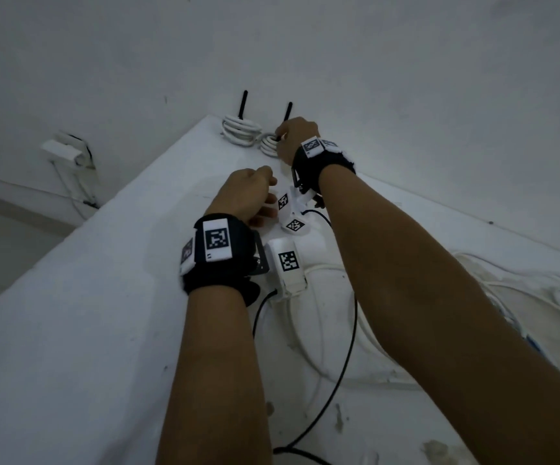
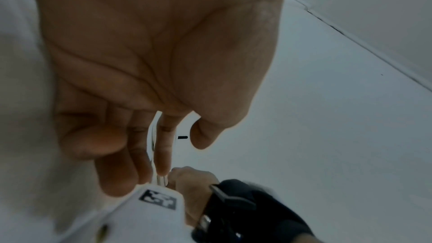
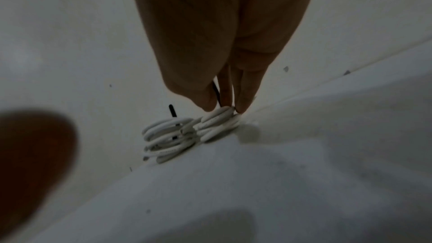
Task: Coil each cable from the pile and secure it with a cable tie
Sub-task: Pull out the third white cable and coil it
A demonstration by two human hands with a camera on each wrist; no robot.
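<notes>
The white table (image 1: 70,313) carries a loose cable pile (image 1: 523,290) at right; two coiled cables sit at the far corner; the right hand (image 1: 293,139) pinches the nearer coil (image 1: 269,145) and its black tie (image 1: 287,112); the left hand (image 1: 248,196) hangs loosely curled, holding nothing.

Both forearms bare. Each wrist carries a black strap (image 1: 219,260) with white square-coded marker tags (image 1: 216,239) and a white camera housing (image 1: 287,268); thin black cable (image 1: 345,350) trails from it.
</notes>
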